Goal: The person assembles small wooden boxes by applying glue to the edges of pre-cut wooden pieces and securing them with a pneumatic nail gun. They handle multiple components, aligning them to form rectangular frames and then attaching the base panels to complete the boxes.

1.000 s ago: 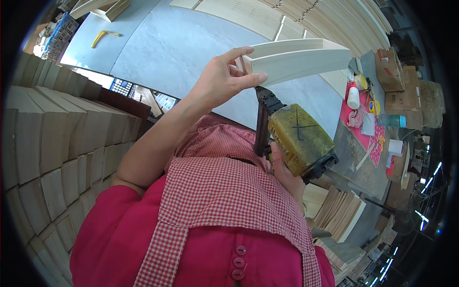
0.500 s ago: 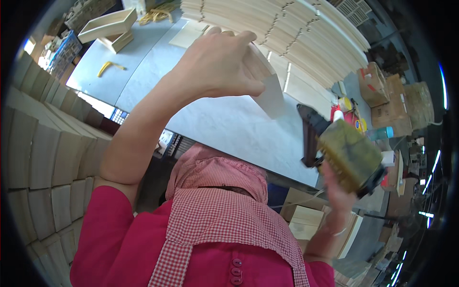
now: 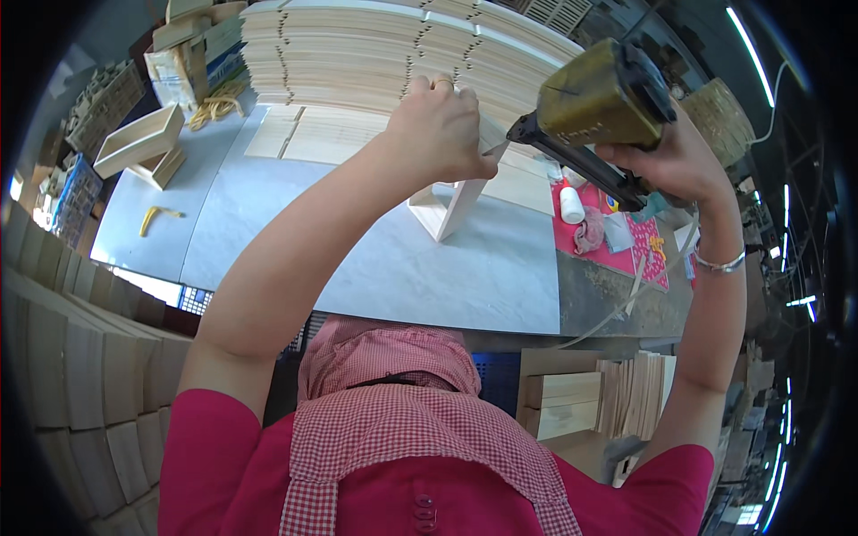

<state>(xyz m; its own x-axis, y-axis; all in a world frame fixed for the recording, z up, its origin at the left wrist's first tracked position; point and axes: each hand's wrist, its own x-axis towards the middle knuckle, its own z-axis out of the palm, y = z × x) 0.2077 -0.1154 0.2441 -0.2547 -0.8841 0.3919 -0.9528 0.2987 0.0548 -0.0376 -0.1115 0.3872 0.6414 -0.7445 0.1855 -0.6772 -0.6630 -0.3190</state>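
Observation:
My left hand [image 3: 438,134] grips a small pale wooden box frame [image 3: 452,212] from above, its lower edge at the white tabletop [image 3: 375,259]. Fingers are wrapped over its upper end, and part of the frame is hidden behind the hand. In my right hand [image 3: 679,165] is an olive-yellow pneumatic nail gun [image 3: 585,100], raised and tilted. Its black nose points left and sits close beside the top of the frame; whether it touches, I cannot tell.
Tall stacks of thin wooden slats [image 3: 357,58] stand behind. Two wooden boxes [image 3: 143,147] and a yellow curved tool [image 3: 158,217] lie at left. A white bottle [image 3: 570,205] and pink cloth [image 3: 590,230] are at right. A pale hose [image 3: 617,313] crosses the right edge.
My right hand has swung the nail gun up and leftward, bringing its nose to the wood. The frame has turned in my left hand and come down to the tabletop. My view has shifted.

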